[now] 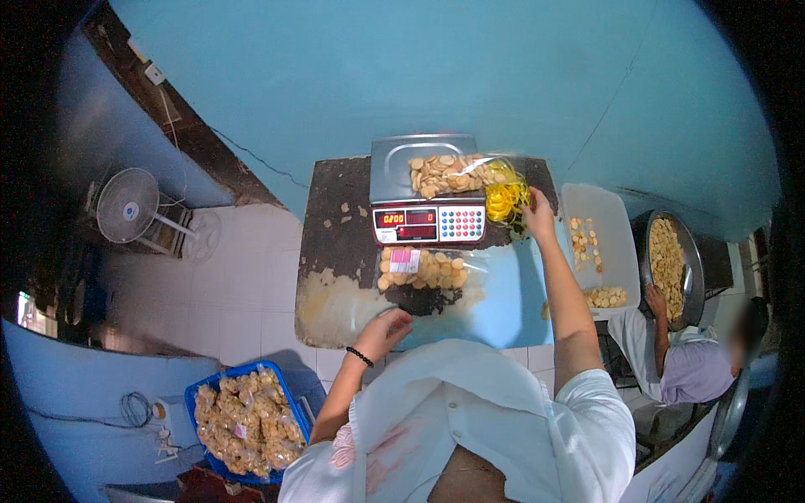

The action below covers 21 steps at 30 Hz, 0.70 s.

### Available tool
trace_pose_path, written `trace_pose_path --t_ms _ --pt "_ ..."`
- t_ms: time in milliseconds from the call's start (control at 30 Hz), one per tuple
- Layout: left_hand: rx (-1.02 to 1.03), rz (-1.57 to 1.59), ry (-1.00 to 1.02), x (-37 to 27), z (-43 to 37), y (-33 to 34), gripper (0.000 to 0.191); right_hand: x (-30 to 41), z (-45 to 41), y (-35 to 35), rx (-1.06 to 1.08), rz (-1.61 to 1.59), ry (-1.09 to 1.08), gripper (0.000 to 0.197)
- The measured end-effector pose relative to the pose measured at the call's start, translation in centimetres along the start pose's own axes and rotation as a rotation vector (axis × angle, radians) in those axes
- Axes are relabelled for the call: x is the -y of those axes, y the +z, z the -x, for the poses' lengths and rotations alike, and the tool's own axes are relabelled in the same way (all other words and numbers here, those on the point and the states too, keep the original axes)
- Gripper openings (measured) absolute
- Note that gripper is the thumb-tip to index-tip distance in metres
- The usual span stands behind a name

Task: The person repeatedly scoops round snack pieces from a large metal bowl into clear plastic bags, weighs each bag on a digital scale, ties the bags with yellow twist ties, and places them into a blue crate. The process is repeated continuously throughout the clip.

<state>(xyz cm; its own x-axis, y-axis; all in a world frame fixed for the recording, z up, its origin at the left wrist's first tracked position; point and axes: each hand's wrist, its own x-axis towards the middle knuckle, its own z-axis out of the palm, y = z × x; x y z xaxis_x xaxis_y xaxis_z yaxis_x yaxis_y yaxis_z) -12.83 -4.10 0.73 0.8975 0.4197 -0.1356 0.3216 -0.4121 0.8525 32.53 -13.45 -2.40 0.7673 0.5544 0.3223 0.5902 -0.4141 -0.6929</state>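
Observation:
My right hand point(538, 215) is at the edge of a bundle of yellow plastic ties point(503, 200), its fingertips among the loose strands. Whether it grips a strand is too small to tell. A clear bag of round, pale crackers point(446, 175) lies on the steel pan of a digital scale point(429, 225) with lit red digits. In front of the scale rests another clear bag of crackers point(434, 269) with a pink and white label. My left hand point(388, 327) hovers near the table's front edge, fingers loosely bent, holding nothing.
The worn table point(339, 251) stands against a blue wall. At right are a white plastic tub point(604, 245) with loose crackers and a large metal basin point(692, 270), with a seated person point(692, 371) reaching in. A blue crate point(289, 402) of filled bags and a fan point(129, 206) stand left.

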Motion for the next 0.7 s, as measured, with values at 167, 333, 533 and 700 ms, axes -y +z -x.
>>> trace_pose_path --t_ms 167,333,533,700 --pt "-0.132 -0.026 0.237 -2.0 -5.1 -2.0 0.023 0.6 -5.2 1.1 0.076 -0.009 -0.07 0.054" --pt "-0.186 -0.061 0.348 -3.5 -9.1 -2.4 0.026 0.2 -6.8 0.6 0.06 -0.025 0.044 0.038" --pt "-0.285 -0.15 0.347 -5.1 -11.6 -0.8 0.026 1.3 -7.5 -0.9 0.263 -0.071 -0.222 0.017" --pt "-0.493 -0.265 0.199 -7.8 -14.8 0.9 0.048 11.6 -7.8 -5.0 0.331 -0.166 -0.49 0.015"
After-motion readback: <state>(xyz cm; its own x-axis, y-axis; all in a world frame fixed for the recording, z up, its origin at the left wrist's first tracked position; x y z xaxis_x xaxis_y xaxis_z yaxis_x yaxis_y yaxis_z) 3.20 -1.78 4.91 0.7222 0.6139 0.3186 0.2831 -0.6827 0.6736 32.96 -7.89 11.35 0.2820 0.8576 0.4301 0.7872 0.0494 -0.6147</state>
